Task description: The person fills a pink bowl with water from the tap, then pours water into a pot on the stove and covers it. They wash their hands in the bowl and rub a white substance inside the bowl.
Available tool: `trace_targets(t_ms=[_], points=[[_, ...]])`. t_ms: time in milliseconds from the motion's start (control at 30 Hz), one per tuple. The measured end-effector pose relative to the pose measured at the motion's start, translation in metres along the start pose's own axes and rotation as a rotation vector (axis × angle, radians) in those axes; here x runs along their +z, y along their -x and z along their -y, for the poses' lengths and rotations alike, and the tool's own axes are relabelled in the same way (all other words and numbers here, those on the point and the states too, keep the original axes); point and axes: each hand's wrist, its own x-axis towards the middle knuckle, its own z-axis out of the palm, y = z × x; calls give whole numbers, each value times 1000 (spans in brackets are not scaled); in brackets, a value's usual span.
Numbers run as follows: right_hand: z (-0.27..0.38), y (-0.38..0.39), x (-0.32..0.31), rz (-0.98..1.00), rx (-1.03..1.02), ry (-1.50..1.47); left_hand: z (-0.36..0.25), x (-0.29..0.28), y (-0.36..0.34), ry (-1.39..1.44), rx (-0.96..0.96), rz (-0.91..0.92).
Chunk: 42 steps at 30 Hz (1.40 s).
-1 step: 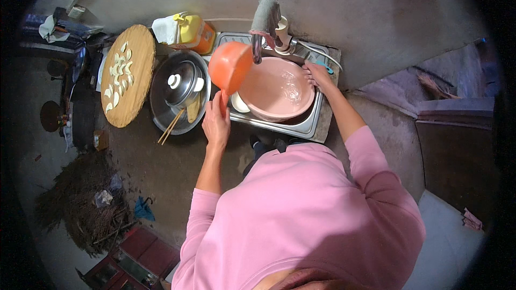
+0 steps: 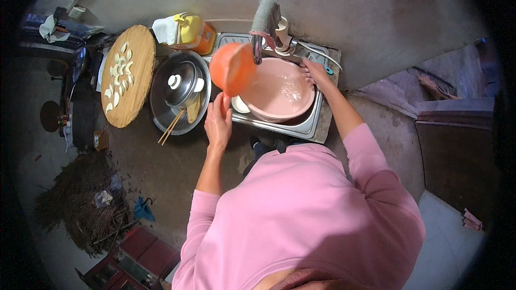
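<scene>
My left hand (image 2: 218, 127) is closed round the handle of an orange plastic water dipper (image 2: 228, 70). The dipper is tilted to the right, its mouth over the left rim of a pink basin (image 2: 263, 108). Rippling water shows in the basin, which sits in a metal sink (image 2: 322, 115). My right hand (image 2: 317, 73) grips the basin's far right rim, fingers over the edge. A faucet (image 2: 257, 51) wrapped in grey cloth (image 2: 266, 13) hangs above the basin. Below the dipper, a white bowl (image 2: 239, 105) is partly hidden by the basin.
Left of the sink, a large metal bowl (image 2: 156, 110) holds a lidded pot (image 2: 184, 86) and chopsticks (image 2: 171, 126). Farther left, a round wooden board (image 2: 138, 75) carries several pale crescent-shaped pieces. Behind stands a yellow-orange jug (image 2: 198, 36). A teal-handled tool (image 2: 329, 69) lies beside my right hand.
My left hand and the dipper have shifted slightly to the right, and the dipper is turned a little more toward the basin. My right hand remains at the basin's rim, barely moved.
</scene>
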Motion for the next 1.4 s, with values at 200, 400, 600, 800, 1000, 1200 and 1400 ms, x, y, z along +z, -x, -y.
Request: trace_targets(t_ms=[200, 400, 600, 800, 1000, 1200, 1400], points=[[28, -26, 39, 33, -39, 105, -22, 4, 24, 577, -342, 297], [18, -42, 39, 7, -95, 259, -38, 5, 40, 693, -456, 355], [-24, -87, 23, -57, -236, 635, -50, -9, 47, 765, -537, 429], [-45, -122, 18, -239, -537, 849, -54, -17, 48, 786, -527, 462], [-42, -138, 7, -225, -495, 1080, -50, -13, 55, 802, -493, 439], [-38, -85, 33, -72, -196, 654, -54, -21, 63, 775, -584, 442], [-42, -63, 2, -68, -63, 292, -58, -12, 57, 831, -551, 423]])
